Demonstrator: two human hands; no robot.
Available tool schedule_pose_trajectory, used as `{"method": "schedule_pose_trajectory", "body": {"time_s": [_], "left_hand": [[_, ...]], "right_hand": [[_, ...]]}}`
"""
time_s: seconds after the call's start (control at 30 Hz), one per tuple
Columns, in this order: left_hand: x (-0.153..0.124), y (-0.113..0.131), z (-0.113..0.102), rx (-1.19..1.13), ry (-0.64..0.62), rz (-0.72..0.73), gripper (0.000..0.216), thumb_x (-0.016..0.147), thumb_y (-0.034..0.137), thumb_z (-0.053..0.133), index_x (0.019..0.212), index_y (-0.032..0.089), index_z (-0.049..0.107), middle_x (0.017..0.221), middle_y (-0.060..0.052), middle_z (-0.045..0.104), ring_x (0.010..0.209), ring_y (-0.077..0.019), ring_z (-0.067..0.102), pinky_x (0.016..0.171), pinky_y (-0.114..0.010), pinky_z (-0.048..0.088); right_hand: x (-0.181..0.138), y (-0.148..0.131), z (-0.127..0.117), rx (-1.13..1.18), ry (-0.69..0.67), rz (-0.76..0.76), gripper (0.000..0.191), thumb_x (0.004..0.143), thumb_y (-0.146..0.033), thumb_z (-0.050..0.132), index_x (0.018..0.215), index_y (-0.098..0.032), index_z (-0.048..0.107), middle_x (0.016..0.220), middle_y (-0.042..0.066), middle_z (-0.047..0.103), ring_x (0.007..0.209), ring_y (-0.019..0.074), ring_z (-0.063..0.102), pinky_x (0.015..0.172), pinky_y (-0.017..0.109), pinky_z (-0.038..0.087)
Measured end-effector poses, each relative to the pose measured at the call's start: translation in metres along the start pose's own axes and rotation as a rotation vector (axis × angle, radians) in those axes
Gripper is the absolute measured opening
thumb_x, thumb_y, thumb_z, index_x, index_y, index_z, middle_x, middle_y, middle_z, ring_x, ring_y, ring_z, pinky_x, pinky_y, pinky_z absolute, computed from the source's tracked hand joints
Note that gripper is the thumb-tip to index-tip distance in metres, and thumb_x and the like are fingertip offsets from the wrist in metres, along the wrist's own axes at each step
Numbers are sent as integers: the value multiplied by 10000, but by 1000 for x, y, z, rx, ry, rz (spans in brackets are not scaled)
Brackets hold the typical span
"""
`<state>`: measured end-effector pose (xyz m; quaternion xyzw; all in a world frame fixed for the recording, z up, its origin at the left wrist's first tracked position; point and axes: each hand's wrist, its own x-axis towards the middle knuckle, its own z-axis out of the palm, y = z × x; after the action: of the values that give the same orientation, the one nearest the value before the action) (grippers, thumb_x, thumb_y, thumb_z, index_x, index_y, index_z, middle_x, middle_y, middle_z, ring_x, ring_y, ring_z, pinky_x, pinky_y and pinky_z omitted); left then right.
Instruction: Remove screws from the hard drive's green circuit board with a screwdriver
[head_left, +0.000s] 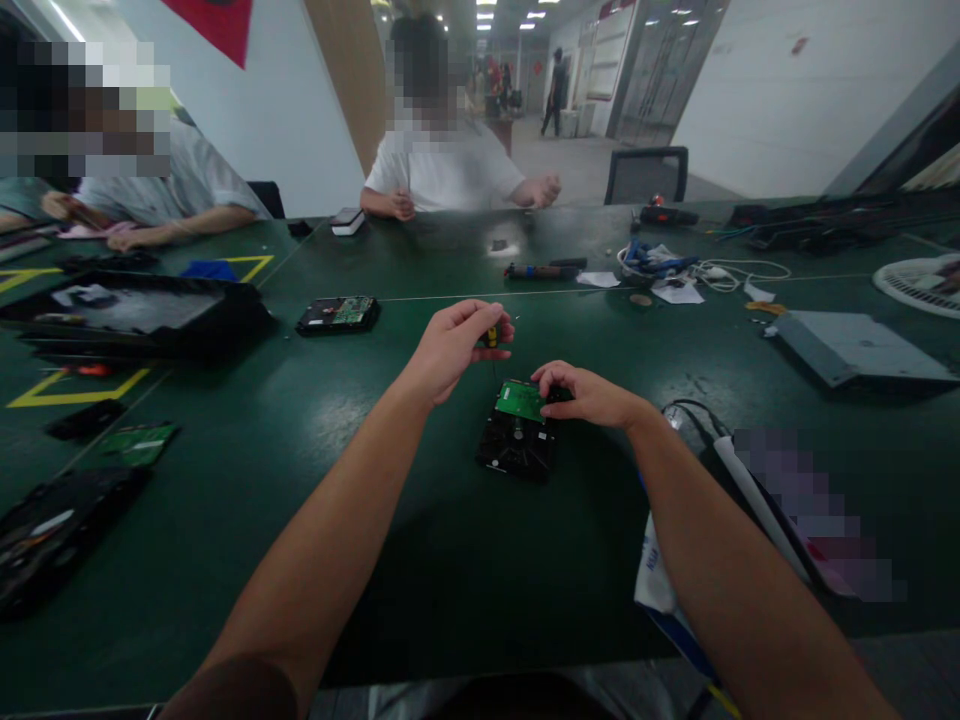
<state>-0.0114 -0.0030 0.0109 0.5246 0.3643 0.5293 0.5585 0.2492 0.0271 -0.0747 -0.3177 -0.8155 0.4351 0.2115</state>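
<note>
A black hard drive (516,452) lies on the dark green table in front of me, its green circuit board (519,399) facing up at the far end. My left hand (459,350) is closed around a small screwdriver (492,337) with a yellow and black handle. Its thin shaft points down near the board's far left corner; whether the tip touches a screw is too small to tell. Fingers of my right hand (581,393) grip the drive's right edge beside the board, with the thumb near the board's edge.
Another hard drive (339,314) lies farther left. Near left are a black device (67,520) and a loose green board (135,445). A black casing (142,305) stands behind. To the right are a grey metal box (862,345) and bundled cables (656,260). Two people sit across the table.
</note>
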Motion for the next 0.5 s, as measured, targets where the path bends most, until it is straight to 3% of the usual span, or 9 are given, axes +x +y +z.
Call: {"method": "schedule_pose_trajectory", "body": {"time_s": [0.2, 0.5], "left_hand": [[1, -1, -1, -4, -2, -1, 221, 918, 377, 722, 881, 162, 692, 946, -79, 706, 903, -188, 694, 762, -349, 626], [1, -1, -1, -1, -1, -7, 223, 912, 386, 728, 874, 169, 694, 948, -79, 701, 910, -194, 693, 764, -355, 623]], "right_hand": [[0, -6, -1, -39, -27, 28, 356, 766, -440, 896, 989, -253, 692, 1355, 61, 595, 1305, 295, 545, 1159, 525, 401], [-1, -8, -1, -49, -24, 27, 307, 799, -426, 864, 978, -248, 688, 1349, 68, 598, 1277, 292, 557, 1140, 524, 413]]}}
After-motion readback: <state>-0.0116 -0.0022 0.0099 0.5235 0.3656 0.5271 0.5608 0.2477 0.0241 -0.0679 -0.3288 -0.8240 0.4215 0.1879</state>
